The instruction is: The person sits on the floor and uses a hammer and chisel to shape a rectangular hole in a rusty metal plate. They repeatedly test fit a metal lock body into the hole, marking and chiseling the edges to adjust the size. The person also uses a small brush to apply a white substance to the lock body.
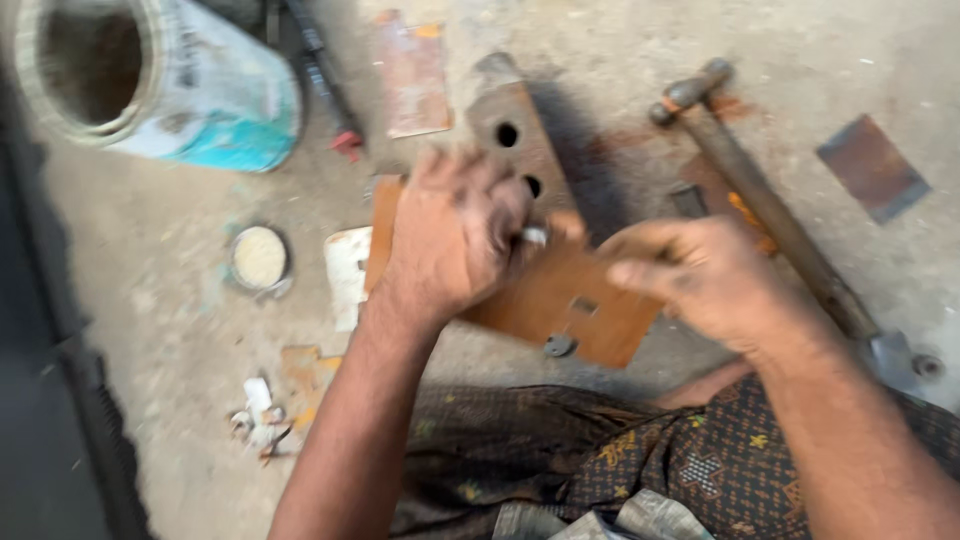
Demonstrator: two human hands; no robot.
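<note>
Nearest to us is our own lap, covered in dark patterned cloth (pixel 600 460), with both forearms reaching out over it toward the concrete floor (pixel 160 300).

Our left hand (pixel 450 240) is curled, its fingertips pressed together around a small pale metal piece (pixel 535 236), pinching it just above a rusty orange metal plate (pixel 560 295). Our right hand (pixel 700 275) is closed loosely on the plate's right edge, steadying it; motion blur hides exactly how its fingers sit. The plate lies flat on the floor just beyond our knees, and a small dark fastener (pixel 558 345) sits near its front edge.

The small piece is in hand and at the plate, but we cannot tell whether it is seated yet (the blur hides the contact), so the fitting looks under way rather than finished.

Touching the plate's far side is a thick brown metal block with two round holes (pixel 515 140). To the right, a hammer (pixel 760 200) lies untouched with its handle running toward us. To the left are a small round lid (pixel 259 257) and some pale scraps (pixel 258 415).

Farther off are another rusty sheet (pixel 412 75), a dark rectangular offcut (pixel 872 165), and, at the far left, a white and teal cylindrical container (pixel 160 75) lying on its side.
</note>
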